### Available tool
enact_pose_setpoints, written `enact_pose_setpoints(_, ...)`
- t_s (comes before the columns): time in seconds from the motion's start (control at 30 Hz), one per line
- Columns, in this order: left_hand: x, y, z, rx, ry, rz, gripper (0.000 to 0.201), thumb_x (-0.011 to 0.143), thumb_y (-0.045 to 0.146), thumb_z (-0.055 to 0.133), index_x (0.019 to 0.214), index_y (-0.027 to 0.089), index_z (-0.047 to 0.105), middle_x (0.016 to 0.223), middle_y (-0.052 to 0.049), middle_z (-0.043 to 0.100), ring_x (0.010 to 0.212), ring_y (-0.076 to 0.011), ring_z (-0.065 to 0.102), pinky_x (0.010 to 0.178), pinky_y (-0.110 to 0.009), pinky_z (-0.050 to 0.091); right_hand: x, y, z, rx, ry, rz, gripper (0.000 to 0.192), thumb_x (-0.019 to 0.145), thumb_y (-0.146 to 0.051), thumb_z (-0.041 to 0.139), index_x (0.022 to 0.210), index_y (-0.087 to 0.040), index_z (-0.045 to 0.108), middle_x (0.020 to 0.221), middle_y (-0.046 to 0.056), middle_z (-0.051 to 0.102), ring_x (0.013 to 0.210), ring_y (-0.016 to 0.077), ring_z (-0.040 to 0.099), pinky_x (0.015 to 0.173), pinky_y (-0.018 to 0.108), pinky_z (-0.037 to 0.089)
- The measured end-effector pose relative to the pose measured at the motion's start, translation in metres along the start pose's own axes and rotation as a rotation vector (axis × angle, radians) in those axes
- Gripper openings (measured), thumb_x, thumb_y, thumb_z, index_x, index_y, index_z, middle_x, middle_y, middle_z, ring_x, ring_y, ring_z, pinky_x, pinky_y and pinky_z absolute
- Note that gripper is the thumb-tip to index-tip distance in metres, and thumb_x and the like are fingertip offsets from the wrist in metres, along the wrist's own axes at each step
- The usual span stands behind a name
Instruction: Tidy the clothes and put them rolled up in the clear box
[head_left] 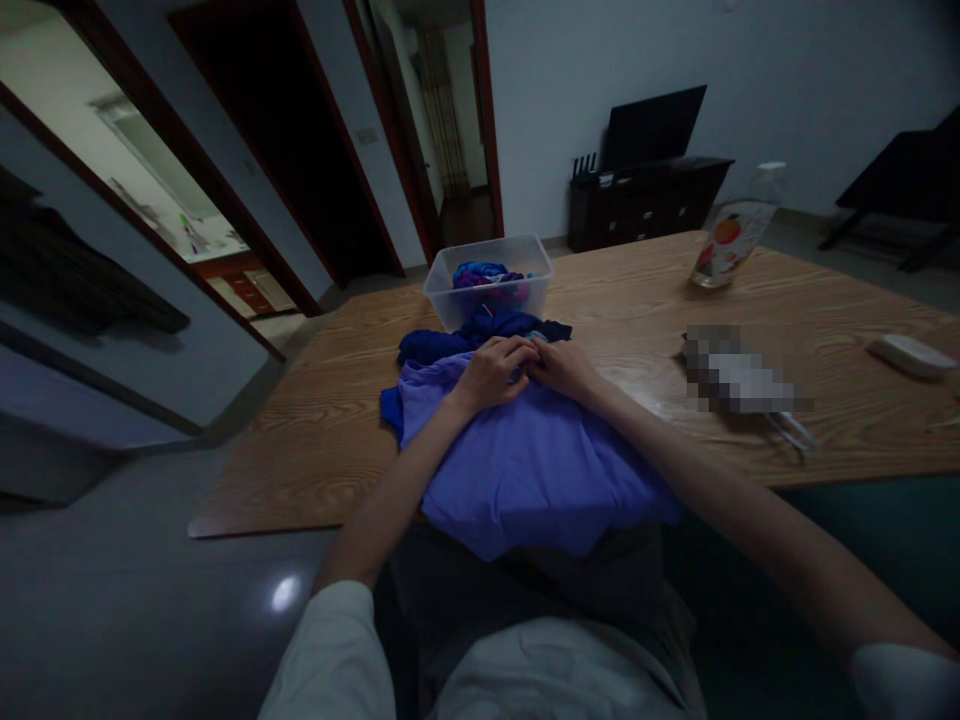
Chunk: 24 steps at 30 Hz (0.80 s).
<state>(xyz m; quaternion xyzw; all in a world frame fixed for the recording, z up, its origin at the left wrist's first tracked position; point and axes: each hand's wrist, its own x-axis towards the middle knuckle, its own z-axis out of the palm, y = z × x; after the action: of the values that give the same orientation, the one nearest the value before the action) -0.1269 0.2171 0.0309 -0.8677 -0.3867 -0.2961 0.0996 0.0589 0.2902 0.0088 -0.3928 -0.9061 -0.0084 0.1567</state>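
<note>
The purple garment [517, 470] lies on the surface [300, 440], its overhanging near hem liable to drag it lapward, while the left hand [493, 373] and right hand [564, 368] sit curled at its far end, grip unclear, near blue clothes [429, 347].

Wood tbl [322, 420]: purple cloth [517, 470] under grip, blue clothes [427, 346] & tub [454, 308] just beyond; R of grip, bottle [731, 240], blurred obj. [739, 375], white obj. [911, 356]

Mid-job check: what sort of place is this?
Probably a home's living or dining area: a purple garment lies on a wooden table, and a dark screen stands on a low cabinet against the wall behind.
</note>
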Motion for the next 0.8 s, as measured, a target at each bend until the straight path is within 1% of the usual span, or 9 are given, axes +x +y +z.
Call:
enact_pose_setpoints(0.23,0.001,0.002,0.000,0.035,-0.035,-0.021,0.040,0.084,0.010,0.061,0.122,0.022,0.063,0.130,-0.008,0.068,0.122,-0.0257,0.063,0.110,-0.046,0.046,0.001,0.003,-0.001,0.043,0.002,-0.022,0.037,0.105,-0.043,0.048,0.126,-0.017,0.064,0.100,0.014,0.076,0.087,0.0301,0.071,0.068,0.032,0.034)
enact_pose_setpoints(0.33,0.001,0.001,0.000,0.049,-0.042,-0.030,0.041,0.085,0.011,0.062,0.124,0.022,0.063,0.133,-0.009,0.067,0.123,-0.0266,0.062,0.110,-0.046,0.045,0.001,0.007,-0.001,0.066,-0.010,-0.039,0.037,0.105,-0.041,0.049,0.127,-0.016,0.063,0.101,0.014,0.076,0.087,0.0300,0.070,0.069,0.032,0.035)
enact_pose_setpoints(0.43,0.001,0.000,0.001,0.056,-0.050,-0.030,0.042,0.085,0.012,0.062,0.126,0.022,0.062,0.134,-0.009,0.066,0.124,-0.0260,0.061,0.110,-0.045,0.044,0.003,0.014,0.002,0.153,-0.026,-0.078,0.038,0.104,-0.042,0.049,0.130,-0.016,0.061,0.103,0.013,0.075,0.089,0.0289,0.069,0.070,0.030,0.036)
enact_pose_setpoints(0.5,0.000,-0.001,0.002,0.057,-0.058,-0.029,0.042,0.086,0.013,0.062,0.127,0.022,0.061,0.135,-0.009,0.065,0.123,-0.0262,0.061,0.110,-0.045,0.044,0.005,0.020,0.006,0.243,-0.024,-0.108,0.037,0.104,-0.044,0.049,0.127,-0.016,0.061,0.102,0.012,0.074,0.089,0.0273,0.068,0.070,0.029,0.038)
enact_pose_setpoints(0.67,0.000,-0.002,0.003,0.067,-0.062,-0.018,0.043,0.084,0.013,0.062,0.127,0.021,0.061,0.131,-0.009,0.066,0.121,-0.0270,0.062,0.109,-0.045,0.044,0.011,0.032,0.018,0.437,0.007,-0.140,0.033,0.101,-0.048,0.051,0.110,-0.018,0.059,0.096,0.008,0.070,0.084,0.0232,0.065,0.070,0.027,0.039)
enact_pose_setpoints(0.8,0.000,-0.001,0.003,0.068,-0.065,0.000,0.042,0.085,0.014,0.062,0.126,0.021,0.061,0.131,-0.009,0.067,0.122,-0.0270,0.062,0.109,-0.045,0.044,0.014,0.038,0.021,0.531,-0.001,-0.166,0.034,0.098,-0.052,0.055,0.104,-0.018,0.057,0.094,0.006,0.068,0.082,0.0214,0.063,0.071,0.027,0.041)
